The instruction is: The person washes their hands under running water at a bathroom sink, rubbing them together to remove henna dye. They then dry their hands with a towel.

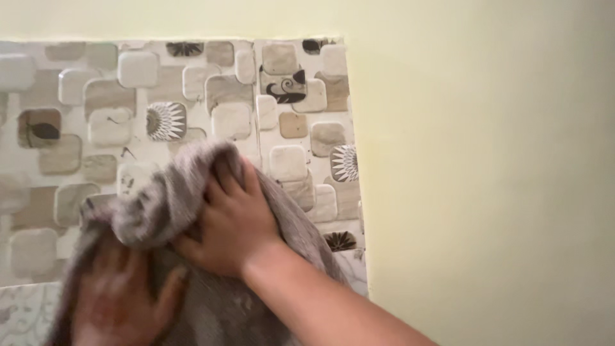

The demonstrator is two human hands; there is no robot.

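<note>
Both hands are on one grey cloth pressed against a tiled wall panel in the lower left of the frame. Right hand, near the centre, is closed around a bunched fold of the cloth, fingers curled into the fabric and knuckles facing the camera; its bare forearm runs down to the lower right. Left hand, at the bottom left, is blurred; it lies flat with fingers spread and thumb out to the right, pressed on the lower part of the cloth rather than gripping it.

The cloth is crumpled, so its outline is irregular. Its long axis runs roughly from the bottom left up to the bunched peak just above the right hand, leaning a little to the right. The raised fold points toward the upper middle of the frame, and the rest hangs down out of view past the bottom edge.

Behind it, the panel shows rounded square tiles in beige, tan and white, some with dark flower and scroll patterns. One vertical seam divides it into two sections. Plain pale yellow-green wall fills the right half and a strip along the top
</note>
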